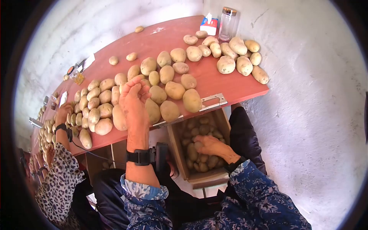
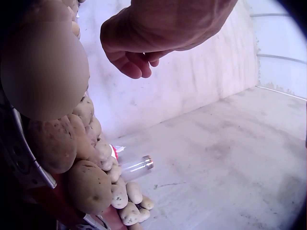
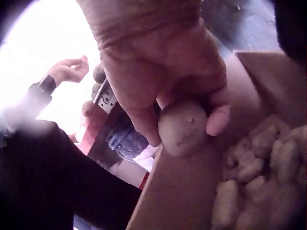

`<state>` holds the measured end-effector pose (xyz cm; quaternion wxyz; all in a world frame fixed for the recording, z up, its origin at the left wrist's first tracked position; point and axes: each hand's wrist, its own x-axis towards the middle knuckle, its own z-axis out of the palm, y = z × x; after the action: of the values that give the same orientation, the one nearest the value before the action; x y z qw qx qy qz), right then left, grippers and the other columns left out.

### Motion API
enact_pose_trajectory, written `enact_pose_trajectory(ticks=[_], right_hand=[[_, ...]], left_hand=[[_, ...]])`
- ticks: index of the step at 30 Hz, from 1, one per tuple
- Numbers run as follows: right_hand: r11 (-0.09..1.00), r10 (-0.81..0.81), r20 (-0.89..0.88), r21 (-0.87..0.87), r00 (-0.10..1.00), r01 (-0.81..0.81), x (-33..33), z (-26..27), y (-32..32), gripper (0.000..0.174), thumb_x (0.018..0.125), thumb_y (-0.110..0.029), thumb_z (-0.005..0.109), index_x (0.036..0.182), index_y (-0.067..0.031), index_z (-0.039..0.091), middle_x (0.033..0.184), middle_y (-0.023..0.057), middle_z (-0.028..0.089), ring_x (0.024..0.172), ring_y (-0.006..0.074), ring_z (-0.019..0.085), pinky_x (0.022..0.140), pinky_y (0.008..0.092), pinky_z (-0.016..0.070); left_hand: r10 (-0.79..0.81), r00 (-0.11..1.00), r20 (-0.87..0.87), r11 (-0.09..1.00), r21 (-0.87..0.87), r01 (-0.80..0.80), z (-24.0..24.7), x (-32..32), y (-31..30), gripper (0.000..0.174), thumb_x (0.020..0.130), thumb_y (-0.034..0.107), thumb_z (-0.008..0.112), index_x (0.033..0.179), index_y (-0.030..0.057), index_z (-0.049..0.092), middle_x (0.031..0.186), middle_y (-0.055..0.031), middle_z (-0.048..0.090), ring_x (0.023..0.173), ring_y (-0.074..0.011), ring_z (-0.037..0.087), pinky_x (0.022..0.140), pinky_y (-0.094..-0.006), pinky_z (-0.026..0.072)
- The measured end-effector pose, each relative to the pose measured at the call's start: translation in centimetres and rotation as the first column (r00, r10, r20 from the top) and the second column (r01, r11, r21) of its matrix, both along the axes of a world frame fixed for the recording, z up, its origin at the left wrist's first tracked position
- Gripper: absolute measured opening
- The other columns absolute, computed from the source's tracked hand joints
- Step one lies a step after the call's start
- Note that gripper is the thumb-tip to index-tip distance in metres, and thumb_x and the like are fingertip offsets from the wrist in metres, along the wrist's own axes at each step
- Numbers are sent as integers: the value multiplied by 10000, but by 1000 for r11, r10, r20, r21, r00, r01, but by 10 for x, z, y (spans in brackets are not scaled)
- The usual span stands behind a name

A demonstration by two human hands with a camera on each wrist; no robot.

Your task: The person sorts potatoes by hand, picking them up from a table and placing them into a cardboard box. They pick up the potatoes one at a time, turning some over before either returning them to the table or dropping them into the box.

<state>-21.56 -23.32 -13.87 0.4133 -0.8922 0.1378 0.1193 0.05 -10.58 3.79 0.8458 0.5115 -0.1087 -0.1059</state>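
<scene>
My left hand (image 1: 135, 99) is raised over the near side of the red table (image 1: 237, 86), in front of rows of potatoes (image 1: 174, 90). Its fingers are loosely bent, and it holds nothing in the left wrist view. Down below the table edge, my right hand (image 1: 216, 147) reaches into a box (image 1: 207, 179) of potatoes. The right wrist view shows it gripping one round potato (image 3: 183, 129) between thumb and fingers, close to the box wall. Smaller-looking potatoes (image 3: 252, 167) fill the box bottom beside it.
At the back right, a lidded glass jar (image 1: 227, 27) and a tissue pack (image 1: 209, 25) stand behind a group of potatoes (image 1: 244, 65). A metal bracket (image 1: 213, 102) sits on the table's edge. To the left, another person's hand (image 1: 64, 112) is among potatoes. A wall (image 1: 299, 96) borders the right.
</scene>
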Motion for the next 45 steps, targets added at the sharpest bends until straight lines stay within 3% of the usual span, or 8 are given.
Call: enact_pose_trajectory(ticks=[8, 10, 12, 14, 17, 30, 32, 45], right_hand=[[976, -119, 412, 214, 904, 31, -13, 103, -1, 381, 855, -183, 619, 1207, -45, 573, 1158, 203, 582, 1099, 359, 565, 931, 405, 457], [968, -249, 688, 196, 681, 155, -12, 118, -4, 404, 858, -158, 628, 1231, -21, 558, 1140, 172, 583, 1043, 324, 585, 925, 373, 456], [948, -317, 692, 221, 648, 227, -4, 129, -13, 388, 889, -160, 588, 1240, -1, 546, 1147, 174, 574, 1051, 310, 576, 953, 371, 434], [893, -379, 782, 169, 494, 417, 12, 136, -27, 367, 916, -160, 542, 1248, -3, 543, 1175, 188, 553, 1094, 319, 549, 970, 377, 416], [870, -388, 814, 169, 432, 463, 37, 128, -45, 360, 935, -165, 508, 1258, -12, 540, 1189, 201, 536, 1122, 330, 527, 979, 385, 404], [863, -293, 764, -48, 575, 503, 84, 91, -65, 376, 925, -190, 543, 1268, -36, 527, 1216, 264, 517, 1134, 412, 506, 961, 449, 423], [785, -241, 809, -163, 537, 598, 86, 82, -68, 369, 919, -183, 541, 1258, -35, 532, 1248, 265, 516, 1158, 421, 492, 981, 464, 409], [883, -314, 770, 22, 555, 469, 72, 85, -87, 313, 922, -149, 510, 1179, 13, 583, 1184, 223, 605, 1128, 374, 563, 965, 409, 442]], left_hand=[[3, 1000, 3, 1000, 23, -3, -2, 3, 0, 173, 923, 56, 527, 1062, 6, 617, 916, -55, 638, 762, -132, 621, 655, -247, 529], [4, 1000, 4, 1000, 9, -4, -1, 1, 1, 170, 922, 54, 530, 1060, 7, 618, 909, -53, 641, 756, -133, 623, 652, -250, 528], [-3, 1000, 0, 1000, 2, 3, -2, 2, 1, 170, 920, 52, 532, 1058, 9, 620, 904, -53, 642, 755, -132, 624, 651, -251, 527], [-6, 1000, -2, 1000, -3, 6, 0, 3, 0, 169, 918, 51, 534, 1057, 11, 621, 899, -52, 643, 754, -131, 624, 649, -253, 526], [21, 999, -24, 1000, 12, -20, 2, 1, 1, 158, 904, 64, 535, 1007, 20, 646, 877, -47, 642, 748, -112, 614, 631, -228, 508], [-9, 1000, -13, 1000, 4, 9, 2, 4, 5, 171, 912, 59, 535, 1053, 17, 621, 909, -53, 638, 762, -138, 619, 657, -261, 518], [-10, 1000, -12, 1000, 7, 10, 2, 4, 8, 171, 912, 59, 534, 1054, 16, 620, 912, -54, 637, 764, -139, 618, 659, -262, 517], [-14, 1000, 12, 1000, -16, 14, -6, 4, 16, 193, 903, 46, 514, 1069, 19, 607, 908, -41, 616, 780, -133, 598, 683, -260, 508]])
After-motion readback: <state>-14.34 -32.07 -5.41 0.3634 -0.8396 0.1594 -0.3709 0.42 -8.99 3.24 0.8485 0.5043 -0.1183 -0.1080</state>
